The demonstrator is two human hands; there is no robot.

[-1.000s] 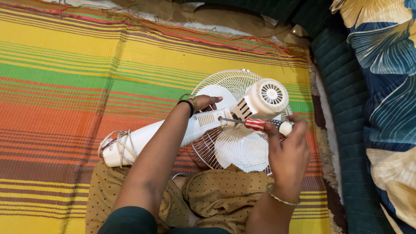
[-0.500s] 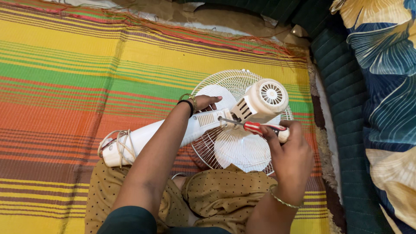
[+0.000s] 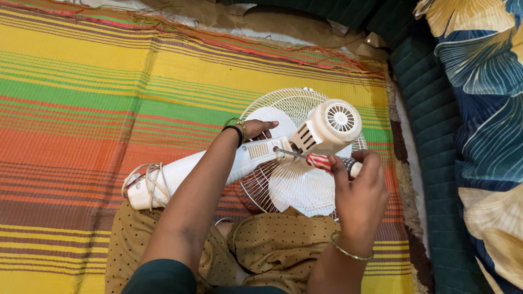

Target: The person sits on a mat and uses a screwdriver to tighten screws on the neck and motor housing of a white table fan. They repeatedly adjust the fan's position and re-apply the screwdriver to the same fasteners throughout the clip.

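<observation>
Presently: right hand (image 3: 357,193) grips screwdriver (image 3: 318,160), tip at fan (image 3: 305,149) motor; left hand (image 3: 256,129), grip unclear, steadies fan on mat (image 3: 81,109).

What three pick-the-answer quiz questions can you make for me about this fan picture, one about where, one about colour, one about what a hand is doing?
1. Where does the fan lie?
A. on a striped mat
B. on a wooden table
C. on a shelf

2. What colour is the screwdriver handle?
A. blue
B. red and white
C. black

3. What is the right hand doing?
A. resting open on the mat
B. holding the screwdriver
C. holding a cup

Answers:
1 A: the striped mat spreads under the fan's wire cage.
2 B: red and white show just past the fingers.
3 B: its fingers wrap the handle, tip at the motor housing, while the left hand rests on the fan.
</observation>
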